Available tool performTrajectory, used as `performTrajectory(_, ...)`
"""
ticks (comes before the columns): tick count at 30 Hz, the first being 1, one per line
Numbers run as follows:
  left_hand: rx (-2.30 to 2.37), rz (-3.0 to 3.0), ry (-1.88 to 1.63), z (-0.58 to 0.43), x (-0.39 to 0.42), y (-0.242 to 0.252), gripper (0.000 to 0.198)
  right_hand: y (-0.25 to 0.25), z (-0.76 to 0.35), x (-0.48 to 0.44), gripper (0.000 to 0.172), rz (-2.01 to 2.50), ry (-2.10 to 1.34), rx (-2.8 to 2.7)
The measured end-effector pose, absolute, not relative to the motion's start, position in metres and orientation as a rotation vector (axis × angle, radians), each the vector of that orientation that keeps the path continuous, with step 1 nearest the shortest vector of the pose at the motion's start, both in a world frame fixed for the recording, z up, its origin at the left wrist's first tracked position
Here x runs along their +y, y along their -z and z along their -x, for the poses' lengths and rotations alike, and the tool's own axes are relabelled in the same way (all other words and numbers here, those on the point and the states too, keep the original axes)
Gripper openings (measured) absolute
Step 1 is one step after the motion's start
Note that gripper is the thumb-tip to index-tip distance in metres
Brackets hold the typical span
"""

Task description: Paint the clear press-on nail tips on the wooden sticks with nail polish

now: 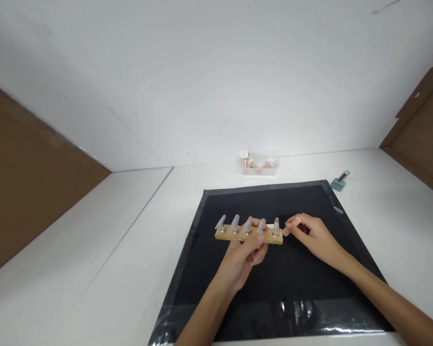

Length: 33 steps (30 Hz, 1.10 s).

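Note:
My left hand (243, 259) is closed around a narrow wooden strip (238, 233) and holds it above the black mat. Several clear nail tips (235, 221) stand in a row along the strip, each on a small round silvery base (275, 234). The left thumb presses the front edge, with other fingers behind. Near the strip's right end, my right hand (312, 234) is closed in a pinch on a small peach-coloured piece (286, 230); its exact kind is unclear. A loose clear nail tip (338, 210) lies by the mat's right edge.
The shiny black mat (274, 199) lies on a white table (137, 269). A clear plastic box (258, 170) with peach-coloured and white pieces stands by the back wall. A teal block with an upright handle (338, 184) is at the mat's far right corner. Brown panels flank both sides.

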<state>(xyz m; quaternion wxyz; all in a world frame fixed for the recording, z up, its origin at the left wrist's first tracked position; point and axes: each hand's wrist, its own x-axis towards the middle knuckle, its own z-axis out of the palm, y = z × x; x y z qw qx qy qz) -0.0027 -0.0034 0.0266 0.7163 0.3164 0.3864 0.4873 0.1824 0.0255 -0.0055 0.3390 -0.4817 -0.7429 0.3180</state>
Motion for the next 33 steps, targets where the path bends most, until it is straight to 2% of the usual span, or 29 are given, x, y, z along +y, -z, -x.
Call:
performTrajectory(22,0.836,-0.718,-1.065,0.004,-0.004,-0.025,0.036,0.002,-0.185,0.026,0.029,1.255,-0.908,-1.814)
performTrajectory(25,0.807,-0.726,-1.044,0.004,-0.004,-0.023,0.037,-0.008,-0.193,0.026,0.031,1.227,-0.938,-1.669)
performTrajectory(29,0.736,-0.763,-0.938,0.002,-0.006,-0.02,0.039,-0.023,-0.2,0.019,0.025,1.083,-0.983,-1.351)
performTrajectory(33,0.632,-0.816,-0.814,0.0,-0.008,-0.014,0.035,-0.033,-0.198,0.007,0.023,0.948,-1.021,-1.303)
